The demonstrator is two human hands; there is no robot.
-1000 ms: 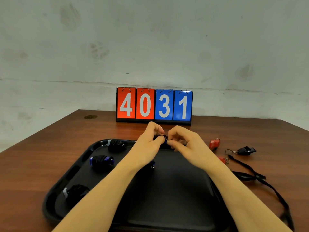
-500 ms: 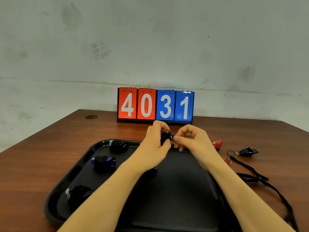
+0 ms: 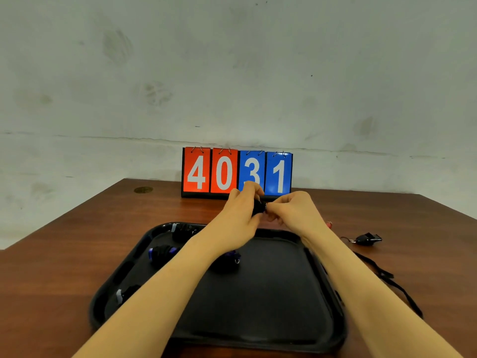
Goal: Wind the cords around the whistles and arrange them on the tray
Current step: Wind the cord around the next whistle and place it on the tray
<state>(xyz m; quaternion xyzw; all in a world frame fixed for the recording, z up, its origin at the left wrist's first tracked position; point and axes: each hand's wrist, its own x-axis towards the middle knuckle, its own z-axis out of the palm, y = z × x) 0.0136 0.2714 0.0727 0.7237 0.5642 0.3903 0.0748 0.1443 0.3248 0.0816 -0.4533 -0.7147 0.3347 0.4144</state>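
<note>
We see both hands raised together above the far edge of the black tray [image 3: 258,339], forearms reaching in from the near side. The left hand [image 3: 240,213] has its fingers curled round a black wound whistle [image 3: 259,208], while the right hand [image 3: 294,210] pinches at its right end. On the tray lie four wound whistles: far left [image 3: 182,232], left [image 3: 162,252], near left [image 3: 126,293] and centre [image 3: 228,258]. On the table [image 3: 51,280] to the right, a black whistle [image 3: 366,239] lies with its cord [image 3: 387,282] loose. A scoreboard [image 3: 237,173] stands at the far side.
</note>
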